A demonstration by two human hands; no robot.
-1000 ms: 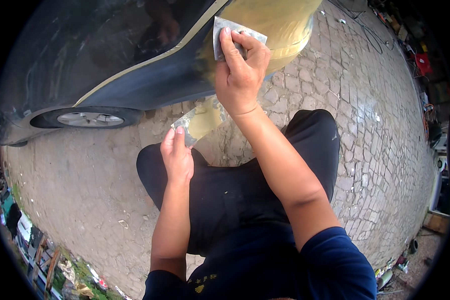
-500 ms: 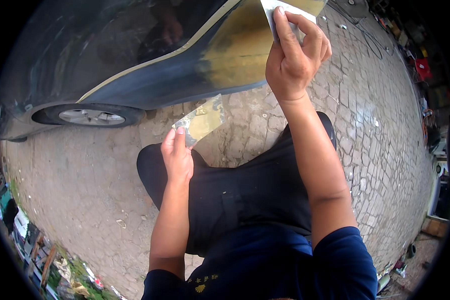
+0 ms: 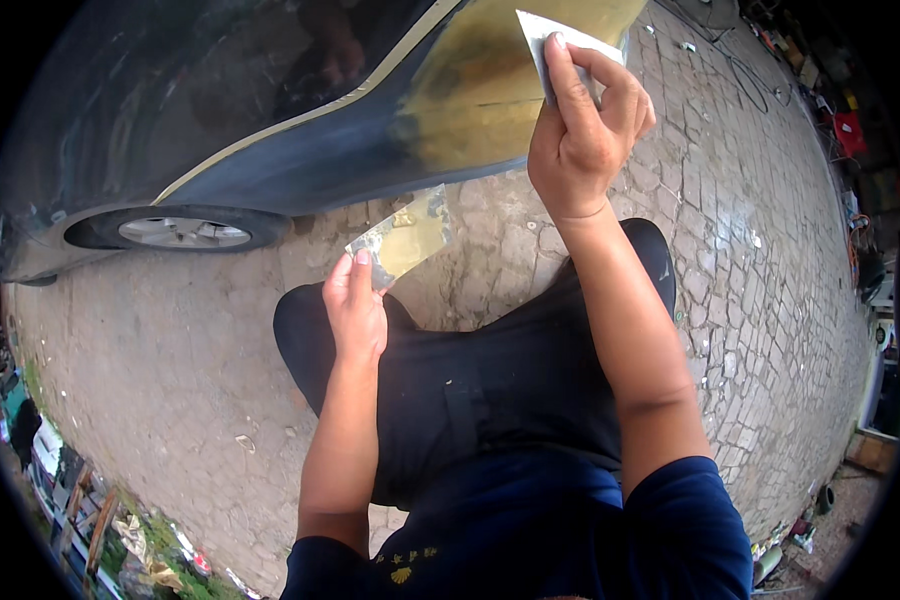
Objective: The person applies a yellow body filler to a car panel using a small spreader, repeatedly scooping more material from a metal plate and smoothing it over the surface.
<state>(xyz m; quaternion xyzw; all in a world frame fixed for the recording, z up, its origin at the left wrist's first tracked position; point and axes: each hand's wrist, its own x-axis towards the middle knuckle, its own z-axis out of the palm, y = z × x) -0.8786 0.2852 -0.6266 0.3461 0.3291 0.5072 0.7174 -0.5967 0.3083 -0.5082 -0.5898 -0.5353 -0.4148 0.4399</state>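
A dark car body [image 3: 260, 90] fills the upper left, with a strip of pale masking tape [image 3: 270, 135] along a body line. Below the tape, yellowish filler [image 3: 470, 100] covers part of the panel. My right hand [image 3: 588, 135] pinches a pale, flat filler spreader [image 3: 570, 42] between thumb and fingers, held up against or just over the filled area; I cannot tell whether it touches. In my left hand [image 3: 355, 305], lower and nearer, is a flat mixing plate [image 3: 405, 240] smeared with yellowish filler, gripped by its near corner under the thumb.
A car wheel [image 3: 185, 233] stands at the left. Stone paving [image 3: 740, 290] spreads beneath and to the right of my bent knees. Clutter and wood scraps [image 3: 95, 520] lie at the lower left. A red object [image 3: 848, 133] and cables [image 3: 750, 80] are at the far right.
My right hand with the spreader has moved slightly down and left along the filled panel. The left hand and mixing plate have hardly moved.
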